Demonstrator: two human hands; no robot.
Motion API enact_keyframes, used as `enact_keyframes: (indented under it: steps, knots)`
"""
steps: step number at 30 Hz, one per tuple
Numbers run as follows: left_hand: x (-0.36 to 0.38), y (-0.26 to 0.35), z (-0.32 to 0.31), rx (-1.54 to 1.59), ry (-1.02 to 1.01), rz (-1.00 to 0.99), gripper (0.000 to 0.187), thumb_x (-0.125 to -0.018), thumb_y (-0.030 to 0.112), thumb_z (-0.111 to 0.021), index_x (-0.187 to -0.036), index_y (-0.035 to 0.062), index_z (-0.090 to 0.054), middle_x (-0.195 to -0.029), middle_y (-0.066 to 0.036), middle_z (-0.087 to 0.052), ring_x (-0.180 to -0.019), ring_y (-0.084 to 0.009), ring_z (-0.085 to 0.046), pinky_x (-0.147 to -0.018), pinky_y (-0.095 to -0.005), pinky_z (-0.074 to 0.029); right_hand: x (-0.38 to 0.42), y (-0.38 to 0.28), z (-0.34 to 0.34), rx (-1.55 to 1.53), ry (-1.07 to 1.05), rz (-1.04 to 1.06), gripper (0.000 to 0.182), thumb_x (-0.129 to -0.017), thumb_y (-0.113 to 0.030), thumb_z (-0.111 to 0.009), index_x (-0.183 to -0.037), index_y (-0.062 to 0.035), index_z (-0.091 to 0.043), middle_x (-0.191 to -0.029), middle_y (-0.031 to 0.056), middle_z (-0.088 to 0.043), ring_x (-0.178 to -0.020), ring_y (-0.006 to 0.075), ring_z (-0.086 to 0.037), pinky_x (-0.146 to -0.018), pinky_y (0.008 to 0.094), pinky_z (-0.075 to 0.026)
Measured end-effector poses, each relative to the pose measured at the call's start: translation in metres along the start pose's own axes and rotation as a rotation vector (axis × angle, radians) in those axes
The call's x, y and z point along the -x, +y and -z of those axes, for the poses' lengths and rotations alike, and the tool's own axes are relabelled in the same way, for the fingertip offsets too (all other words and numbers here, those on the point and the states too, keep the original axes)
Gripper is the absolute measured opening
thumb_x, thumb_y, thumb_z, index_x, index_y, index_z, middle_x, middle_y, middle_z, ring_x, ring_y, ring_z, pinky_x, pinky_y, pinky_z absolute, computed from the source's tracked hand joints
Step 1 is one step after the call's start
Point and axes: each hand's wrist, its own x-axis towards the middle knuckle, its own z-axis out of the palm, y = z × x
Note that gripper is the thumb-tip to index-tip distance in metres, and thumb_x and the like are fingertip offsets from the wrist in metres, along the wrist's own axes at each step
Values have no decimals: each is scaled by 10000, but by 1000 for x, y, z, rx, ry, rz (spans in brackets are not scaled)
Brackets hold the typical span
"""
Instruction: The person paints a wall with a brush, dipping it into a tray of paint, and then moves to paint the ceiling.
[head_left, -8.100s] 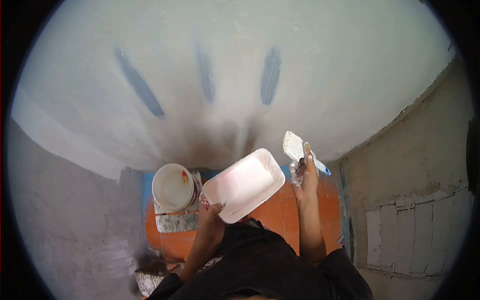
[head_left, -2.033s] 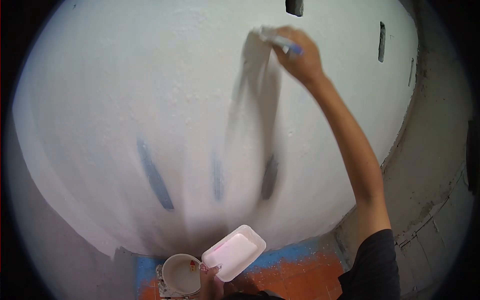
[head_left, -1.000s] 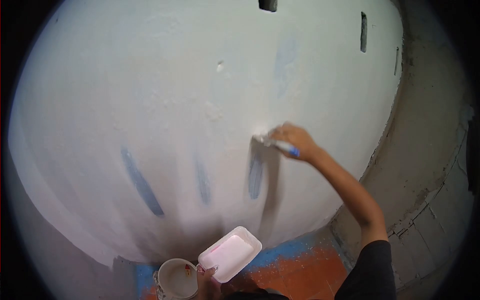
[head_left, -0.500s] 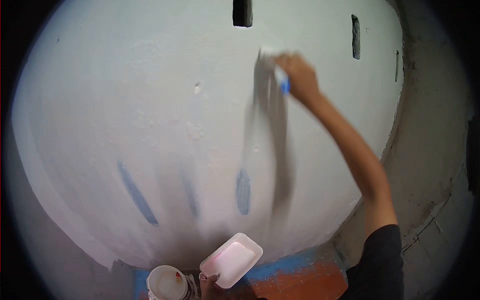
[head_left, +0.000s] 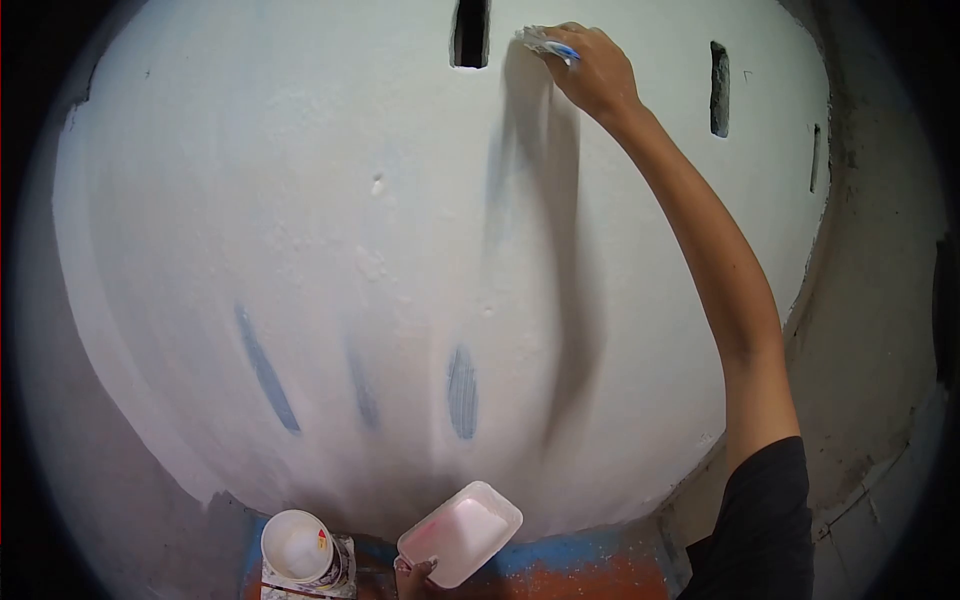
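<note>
A pale wall (head_left: 300, 200) fills my feed. The right hand (head_left: 598, 78) has its fingers closed around a paintbrush (head_left: 548, 44), up at the wall beside a dark slot (head_left: 470, 35). The left hand (head_left: 414, 578) grips a white tray (head_left: 492, 548) by its corner. Farther left, a bucket (head_left: 285, 530) bears a red-and-yellow mark (head_left: 322, 540), too small to read.

No lettering is legible, the red mark (head_left: 322, 540) on the bucket (head_left: 297, 515) being too small.

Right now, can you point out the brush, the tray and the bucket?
Brush (head_left: 547, 44): head view, between bristles and blue handle end.
Tray (head_left: 488, 547): head view, on its long side wall.
Bucket (head_left: 297, 519): head view, inner wall just below the rim.
</note>
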Motion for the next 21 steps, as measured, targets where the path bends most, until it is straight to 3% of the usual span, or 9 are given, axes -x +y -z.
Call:
enact_keyframes:
  steps: [4,5,7,9,10,12,16,17,21]
  knots:
    - [16,18,-19,32,56,44,426,-823,37,-632,-1225,-38,-511,-1151,-155,-610,-1040,-291,-651,-857,-470,-609,42,-24,-12,97,-56,171,350,-785,-60,-589,-1112,-157,-667,-934,44,-636,-876,257,-621,-663,388,-544]
    - [23,31,-37,55,71,66,425,-824,38,-632,-1223,-32,-505,-1148,-152,-606,-1035,-288,-651,-854,-470,-611,67,-43,-4,135,-184,200,386,-786,-20,-620,-1156,-122,-658,-988,40,-653,-878,225,-615,-661,340,-538]
    - [34,44,-58,101,108,113,422,-827,41,-634,-1220,-19,-492,-1141,-147,-597,-1024,-283,-651,-848,-470,-617,125,-78,0,-9,-220,244,322,-775,-64,-620,-1095,-79,-655,-945,43,-631,-831,217,-608,-621,335,-525]
    - [20,12,-18,81,169,118,417,-839,54,-635,-1217,3,-465,-1137,-141,-579,-1008,-279,-650,-850,-468,-621,178,-110,5,-143,-334,302,297,-761,-72,-624,-1056,-73,-661,-941,40,-631,-817,214,-611,-627,325,-531]
    - [16,12,-14,63,200,118,416,-845,61,-635,-1215,14,-452,-1134,-138,-570,-1000,-277,-650,-850,-467,-622,190,-126,15,-236,-441,289,310,-777,-83,-619,-1083,-54,-661,-916,55,-611,-814,226,-614,-599,348,-526]
    - [27,26,-22,32,177,135,415,-846,67,-642,-1212,17,-453,-1142,-140,-565,-1000,-277,-648,-841,-464,-625,191,-131,30,-388,-737,175,323,-763,-74,-641,-1085,-75,-669,-976,68,-638,-869,261,-633,-685,382,-546]
    - [37,52,-52,-5,202,153,438,-844,76,-659,-1229,13,-460,-1164,-146,-561,-1007,-275,-648,-833,-471,-625,143,-51,-10,-388,-595,-191,314,-756,-172,-662,-1069,-151,-687,-987,129,-697,-919,353,-657,-801,448,-536]
    - [36,50,-49,-16,181,137,448,-844,78,-662,-1238,10,-458,-1164,-145,-564,-1008,-274,-650,-834,-462,-624,105,-35,3,-421,-467,-239,277,-756,-192,-654,-1028,-159,-695,-952,136,-705,-901,361,-659,-797,451,-533]
    - [20,27,-24,-53,104,84,488,-846,83,-673,-1274,-2,-454,-1165,-140,-580,-1011,-271,-658,-835,-425,-623,44,7,8,-159,-105,-118,234,-798,-183,-688,-1031,-163,-702,-958,100,-691,-889,339,-641,-773,439,-533]
